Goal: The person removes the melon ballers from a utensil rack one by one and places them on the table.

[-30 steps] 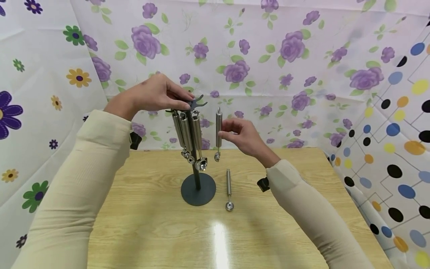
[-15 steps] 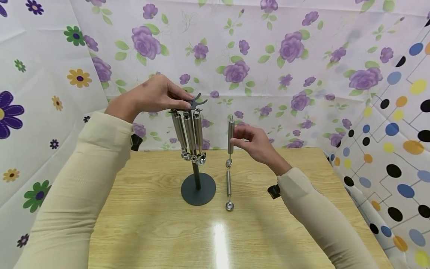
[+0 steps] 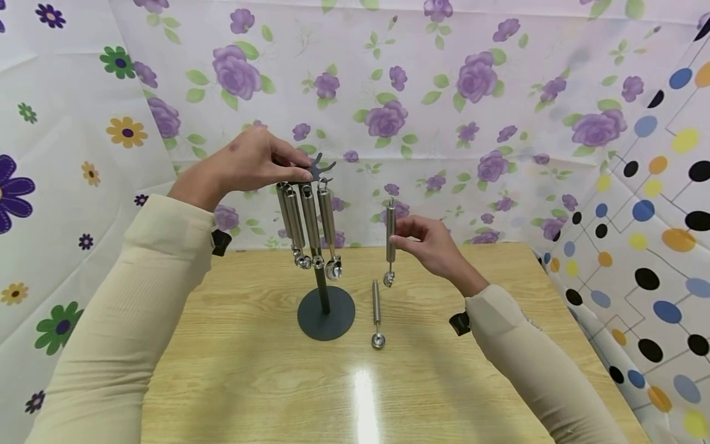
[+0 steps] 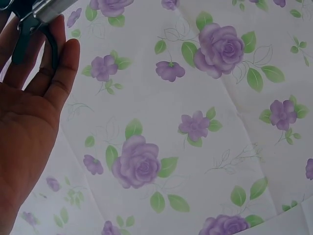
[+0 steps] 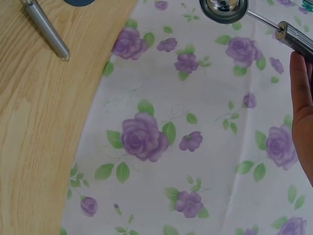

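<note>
My left hand (image 3: 256,161) grips the hooked top of a dark metal stand (image 3: 324,295) between thumb and fingers. Several steel-handled scoops (image 3: 327,216) dangle from its hooks by their end rings, heads down. To the right of the stand, my right hand (image 3: 429,243) pinches the steel handle of a melon baller (image 3: 391,234), held upright with its head low and apart from the hooks. The right wrist view shows its round shiny bowl (image 5: 223,9) and thin neck. In the left wrist view, dark prongs (image 4: 29,29) cross the fingers of the left hand.
Another steel scoop (image 3: 377,308) lies on the wooden table (image 3: 266,382), just right of the stand's round base. Flowered cloth (image 3: 432,123) hangs behind the table, and patterned cloths close off the left and right sides.
My right hand has carried the melon baller rightward and down, away from the stand. The stand's top has turned a little under my left hand, and the hanging scoops have shifted.
</note>
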`<state>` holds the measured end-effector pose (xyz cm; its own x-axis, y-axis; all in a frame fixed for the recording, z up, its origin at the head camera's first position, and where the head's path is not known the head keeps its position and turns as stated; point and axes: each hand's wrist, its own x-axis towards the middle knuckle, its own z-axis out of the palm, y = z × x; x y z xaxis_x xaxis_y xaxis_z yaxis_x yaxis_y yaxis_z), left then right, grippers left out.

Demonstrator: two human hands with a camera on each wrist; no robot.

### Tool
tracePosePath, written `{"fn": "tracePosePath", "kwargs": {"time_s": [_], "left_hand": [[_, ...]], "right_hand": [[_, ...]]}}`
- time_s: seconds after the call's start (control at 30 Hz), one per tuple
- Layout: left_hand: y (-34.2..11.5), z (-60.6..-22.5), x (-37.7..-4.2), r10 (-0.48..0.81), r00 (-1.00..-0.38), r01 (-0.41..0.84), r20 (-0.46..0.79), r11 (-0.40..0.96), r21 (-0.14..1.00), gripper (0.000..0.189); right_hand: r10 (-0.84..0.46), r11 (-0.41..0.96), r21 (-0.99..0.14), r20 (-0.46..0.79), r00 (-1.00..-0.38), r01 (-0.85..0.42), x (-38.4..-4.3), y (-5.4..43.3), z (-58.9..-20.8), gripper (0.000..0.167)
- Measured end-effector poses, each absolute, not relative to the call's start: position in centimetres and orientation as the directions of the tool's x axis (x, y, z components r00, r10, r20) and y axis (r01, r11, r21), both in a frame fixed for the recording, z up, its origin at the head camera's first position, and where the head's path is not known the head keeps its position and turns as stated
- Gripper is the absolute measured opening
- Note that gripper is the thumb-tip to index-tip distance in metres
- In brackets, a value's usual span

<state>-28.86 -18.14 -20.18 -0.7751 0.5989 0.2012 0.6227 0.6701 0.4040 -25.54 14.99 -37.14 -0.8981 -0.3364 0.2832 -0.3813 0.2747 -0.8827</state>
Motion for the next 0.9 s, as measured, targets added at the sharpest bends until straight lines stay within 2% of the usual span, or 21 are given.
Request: {"fn": "tracePosePath", "kwargs": {"time_s": [0.57, 0.9], "left_hand": [[-17.7, -20.6, -28.7, 0.552, -0.795, 0.605, 0.252, 0.693, 0.392, 0.023], [-17.5, -20.3, -28.4, 0.491, -0.840, 0.543, 0.230, 0.760, 0.358, 0.033]], "right_hand": [[-0.304, 0.295, -0.888, 0.263, -0.916, -0.353, -25.2, 15.9, -38.6, 0.017], [-0.301, 0.289, -0.890, 0.264, -0.916, -0.352, -25.2, 16.3, -39.5, 0.016]]}}
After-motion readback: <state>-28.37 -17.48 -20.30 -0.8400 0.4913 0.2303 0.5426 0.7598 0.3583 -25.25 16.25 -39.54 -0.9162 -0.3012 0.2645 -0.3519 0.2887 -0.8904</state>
